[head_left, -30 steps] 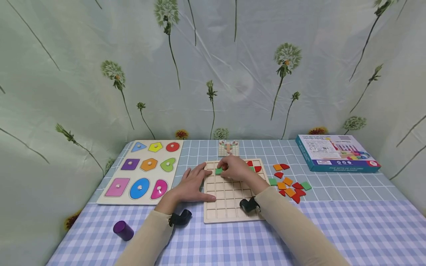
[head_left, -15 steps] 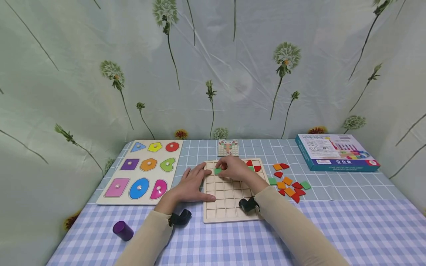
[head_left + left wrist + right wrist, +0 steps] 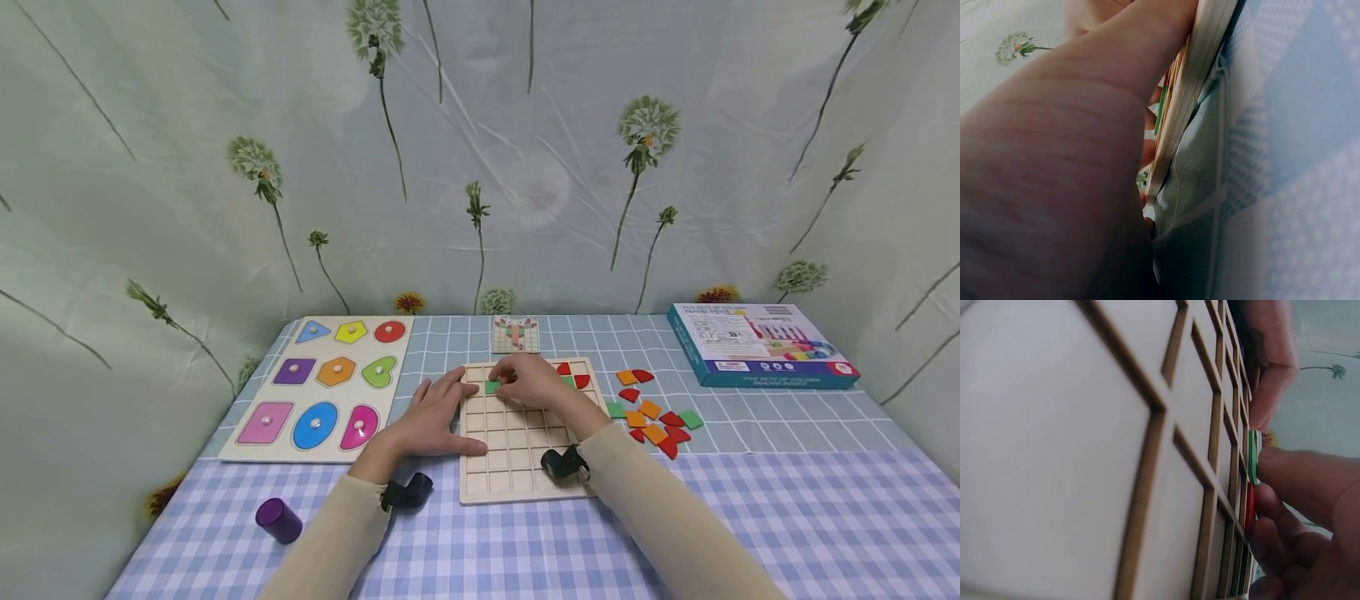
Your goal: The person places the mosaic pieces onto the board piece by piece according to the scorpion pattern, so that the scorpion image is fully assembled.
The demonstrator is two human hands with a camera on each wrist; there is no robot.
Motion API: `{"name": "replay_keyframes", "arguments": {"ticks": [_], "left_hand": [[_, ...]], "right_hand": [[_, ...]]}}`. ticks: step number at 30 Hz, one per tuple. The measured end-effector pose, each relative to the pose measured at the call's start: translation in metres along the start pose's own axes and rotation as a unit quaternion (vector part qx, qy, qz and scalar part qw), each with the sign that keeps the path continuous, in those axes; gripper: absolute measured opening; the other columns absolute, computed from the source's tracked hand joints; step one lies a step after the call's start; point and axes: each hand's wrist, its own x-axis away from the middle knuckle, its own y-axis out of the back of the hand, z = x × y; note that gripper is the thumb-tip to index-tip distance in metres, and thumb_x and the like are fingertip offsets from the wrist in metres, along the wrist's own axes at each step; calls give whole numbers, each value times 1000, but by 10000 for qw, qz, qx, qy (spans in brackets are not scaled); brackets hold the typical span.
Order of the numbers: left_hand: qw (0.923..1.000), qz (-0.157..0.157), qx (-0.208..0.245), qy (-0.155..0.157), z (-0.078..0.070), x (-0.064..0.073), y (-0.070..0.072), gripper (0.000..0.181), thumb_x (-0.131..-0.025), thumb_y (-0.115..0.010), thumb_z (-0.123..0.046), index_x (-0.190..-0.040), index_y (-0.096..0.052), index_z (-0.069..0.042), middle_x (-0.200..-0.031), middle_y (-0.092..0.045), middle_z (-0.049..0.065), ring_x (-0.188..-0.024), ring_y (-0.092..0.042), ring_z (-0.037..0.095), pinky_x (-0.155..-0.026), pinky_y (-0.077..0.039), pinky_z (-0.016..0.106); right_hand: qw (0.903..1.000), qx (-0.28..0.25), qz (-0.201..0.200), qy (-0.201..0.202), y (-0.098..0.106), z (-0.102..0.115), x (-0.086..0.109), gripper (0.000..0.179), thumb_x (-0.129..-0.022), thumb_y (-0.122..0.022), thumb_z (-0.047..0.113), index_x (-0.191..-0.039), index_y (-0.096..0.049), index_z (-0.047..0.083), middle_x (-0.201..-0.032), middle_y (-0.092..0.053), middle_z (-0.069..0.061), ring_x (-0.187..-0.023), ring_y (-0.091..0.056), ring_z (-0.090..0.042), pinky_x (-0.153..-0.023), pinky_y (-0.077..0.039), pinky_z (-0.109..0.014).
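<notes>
A wooden grid board (image 3: 517, 482) lies flat on the table. My left hand (image 3: 427, 423) rests along its left edge with the fingers and thumb spread. Near the board's upper left, my right hand (image 3: 531, 383) has its thumb and curled fingers at a green square tile (image 3: 492, 387). In the right wrist view the thumb touches that green tile (image 3: 1252, 456), and a red tile (image 3: 1249, 509) sits beside it under the fingertips. At the board's upper right are red quarter-round tiles (image 3: 581, 381) and another green tile (image 3: 568, 381), partly hidden by the right hand.
Loose orange, red and green tiles (image 3: 651, 408) lie right of the board. A small pattern card (image 3: 515, 333) stands behind it. A knobbed shape puzzle (image 3: 315, 392) lies left, a purple cylinder (image 3: 278, 521) in front, and a boxed set (image 3: 761, 346) at the back right.
</notes>
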Motion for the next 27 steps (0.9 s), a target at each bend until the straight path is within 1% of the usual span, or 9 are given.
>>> {"name": "replay_keyframes", "arguments": {"ticks": [4, 8, 12, 17, 20, 27], "left_hand": [[10000, -6, 2, 19, 0, 0, 0, 97, -75, -74, -68, -152, -38, -20, -169, -15, 7, -156, -14, 26, -125, -4, 60], [10000, 1, -32, 38, 0, 0, -1, 101, -75, -74, -68, -154, -35, -19, -169, -15, 7, -156, -15, 27, -126, -3, 60], [10000, 9, -72, 29, 1, -1, -1, 102, -75, -73, -68, -155, -33, -20, -169, -14, 7, -156, -15, 27, -126, -3, 59], [10000, 38, -39, 54, -2, 1, 1, 103, -75, -74, -67, -156, -32, -19, -168, -16, 7, -156, -15, 27, -126, -4, 59], [9999, 82, -20, 87, -2, 0, 0, 104, -75, -75, -66, -157, -30, -20, -168, -17, 6, -156, -15, 26, -126, -4, 59], [9999, 118, -69, 62, -2, 0, 1, 106, -74, -75, -66, -157, -29, -20, -168, -18, 6, -156, -14, 26, -126, -4, 59]], "right_hand": [[9998, -112, 142, 112, 3, -3, 6, 25, -93, -70, 12, -118, -72, 10, -103, -71, -3, -92, -62, -14, -88, -54, -36], [9989, -279, 254, 270, 7, -6, 15, 29, -93, -69, 12, -122, -70, 11, -113, -71, -4, -97, -64, -17, -89, -56, -36], [9981, -459, 154, 389, 14, -9, 29, 31, -93, -69, 13, -124, -69, 12, -120, -69, -5, -99, -63, -19, -84, -55, -35], [9965, -590, -93, 581, 27, -18, 41, 32, -95, -66, 14, -127, -67, 9, -127, -67, -9, -105, -64, -23, -87, -55, -38], [9966, -610, -252, 494, 32, -25, 44, 32, -95, -65, 14, -127, -66, 9, -126, -67, -11, -107, -64, -25, -91, -54, -42], [9951, -776, -578, 213, 45, -41, 50, 33, -97, -64, 14, -129, -64, 7, -129, -65, -14, -106, -63, -26, -91, -54, -44]]}}
